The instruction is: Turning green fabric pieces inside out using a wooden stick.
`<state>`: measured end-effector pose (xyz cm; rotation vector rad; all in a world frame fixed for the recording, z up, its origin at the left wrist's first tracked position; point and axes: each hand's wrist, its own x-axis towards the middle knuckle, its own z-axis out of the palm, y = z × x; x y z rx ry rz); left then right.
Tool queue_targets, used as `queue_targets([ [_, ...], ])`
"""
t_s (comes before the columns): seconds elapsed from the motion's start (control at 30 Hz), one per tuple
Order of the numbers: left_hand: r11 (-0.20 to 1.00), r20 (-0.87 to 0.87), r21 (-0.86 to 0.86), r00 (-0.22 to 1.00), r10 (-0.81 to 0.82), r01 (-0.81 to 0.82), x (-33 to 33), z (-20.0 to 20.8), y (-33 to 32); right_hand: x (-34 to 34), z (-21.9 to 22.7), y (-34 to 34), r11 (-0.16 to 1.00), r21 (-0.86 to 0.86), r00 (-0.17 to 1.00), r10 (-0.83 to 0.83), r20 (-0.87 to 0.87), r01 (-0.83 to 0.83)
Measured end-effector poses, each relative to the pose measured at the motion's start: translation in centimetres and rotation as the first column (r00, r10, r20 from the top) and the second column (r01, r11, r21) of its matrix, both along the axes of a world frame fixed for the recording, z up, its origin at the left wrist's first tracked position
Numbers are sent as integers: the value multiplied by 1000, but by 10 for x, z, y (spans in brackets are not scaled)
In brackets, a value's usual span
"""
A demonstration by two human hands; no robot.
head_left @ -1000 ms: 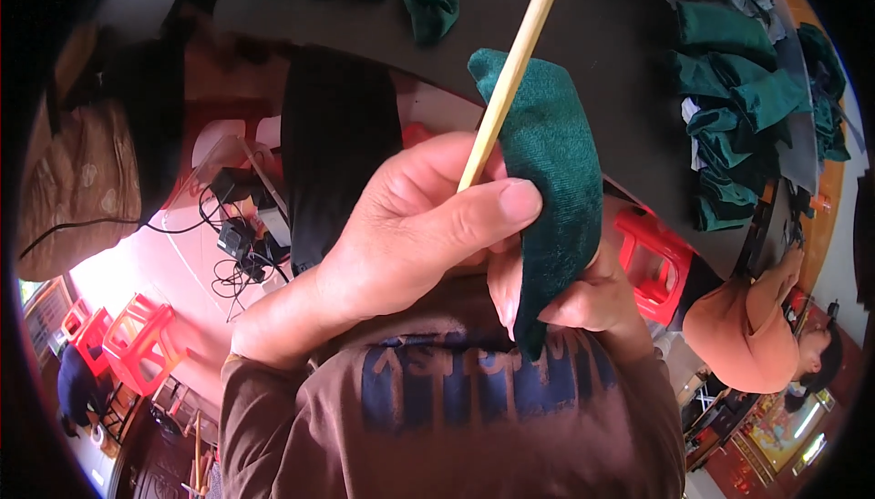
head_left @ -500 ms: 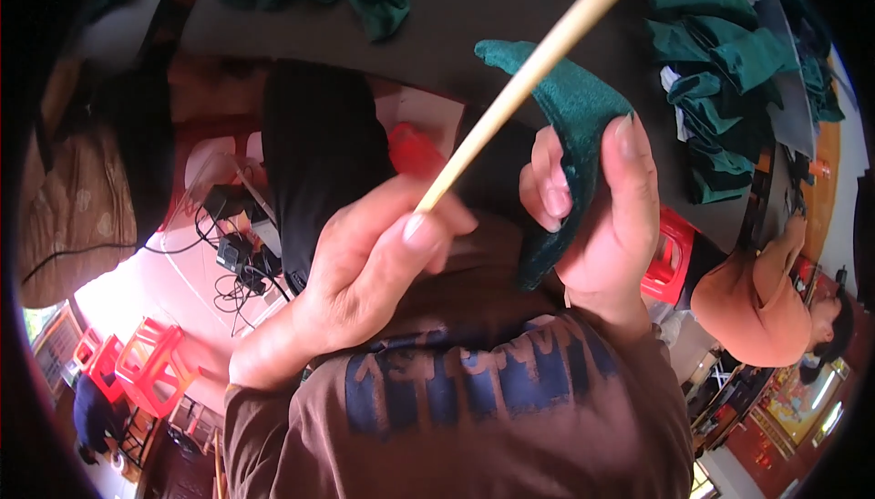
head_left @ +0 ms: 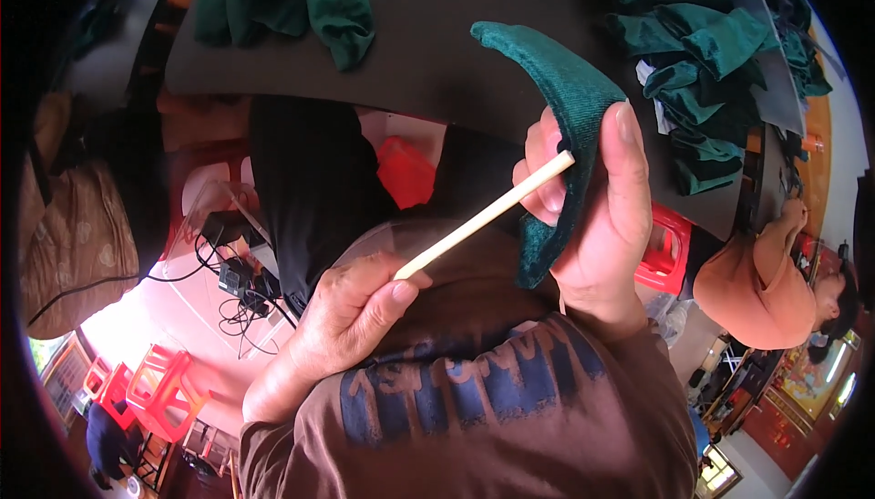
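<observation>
My left hand [head_left: 360, 312] grips a pale wooden stick [head_left: 483, 218], pinched between thumb and fingers. The stick slants up to the right, and its blunt tip meets the edge of a curved, dark green velvet piece [head_left: 570, 89]. My right hand [head_left: 620, 194] holds that piece up at its middle, thumb on one side and fingers curled on the other. One narrow end of the velvet points up to the left; the other hangs below my fingers. Whether the tip touches the cloth or sits in an opening, I cannot tell.
Beyond my hands is a dark table [head_left: 428, 43] with green velvet pieces [head_left: 337, 7] at far left and a velvet pile [head_left: 702, 43] at right. Red stools [head_left: 164, 394], black adapters with cables [head_left: 239, 278] and a red object [head_left: 406, 173] are lower. A person in orange [head_left: 756, 289] sits right.
The stick has swung down and right, from pointing up past the velvet to having its tip at the velvet's edge. My left hand has moved lower and slightly left.
</observation>
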<state>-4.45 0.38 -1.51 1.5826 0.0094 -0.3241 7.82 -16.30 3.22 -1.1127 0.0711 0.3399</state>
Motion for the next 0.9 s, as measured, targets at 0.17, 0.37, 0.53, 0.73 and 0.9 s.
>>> queue_targets([
  [0.17, 999, -58, 16, 998, -38, 39, 1, 3, 0, -1, -7, -7, 999, -9, 992, 54, 113, -53],
  [0.37, 1000, -58, -3, 998, -24, 24, 4, 6, 0, -8, -19, -6, 984, -173, 911, 38, 411, 38],
  [0.53, 989, -154, -151, 988, -14, -10, 7, 7, -4, -15, -26, -7, 990, -139, 857, 70, 510, 2],
  [0.73, 931, -201, -340, 977, 65, -132, 14, 5, -6, -10, -32, -1, 816, -577, 498, 483, 720, 41],
  [0.9, 938, -232, -308, 969, 87, -158, 12, 3, -10, -2, -31, -8, 794, -601, 509, 556, 656, -93],
])
